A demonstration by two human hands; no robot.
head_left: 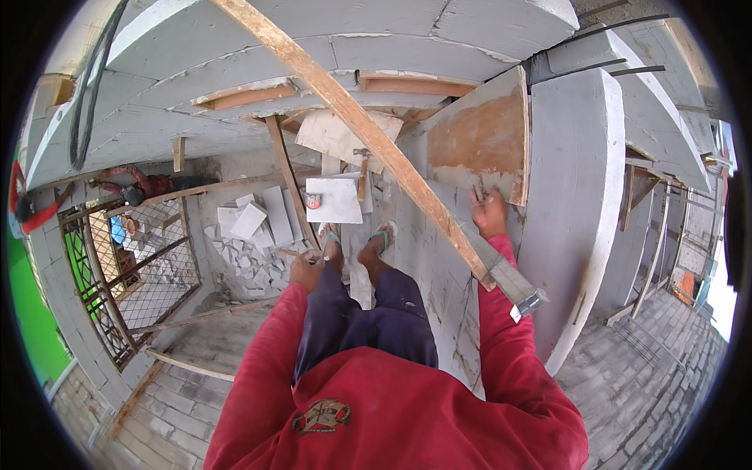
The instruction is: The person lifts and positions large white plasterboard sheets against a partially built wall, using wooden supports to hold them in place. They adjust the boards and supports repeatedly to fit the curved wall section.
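Note:
My left hand [307, 269] is closed in front of my left knee, with a thin stick-like piece at its fingers, too small to name. My right hand [490, 213] reaches forward with fingers apart. Its fingertips touch or nearly touch the lower edge of a plaster-smeared brown board [479, 141] set against the grey block wall. Beyond my sandalled feet lies a pale slab [334, 200] bearing a small red and white round item [313, 201]. Beside it is a wooden-handled hammer [362, 182].
A long timber [352, 110] slants across, ending by my right forearm near a grey rectangular piece [513, 286]. Broken white blocks [249, 223] heap at left beside a metal grille [153, 262]. A thick grey wall [576, 188] rises right. Two other people [137, 186] are at far left.

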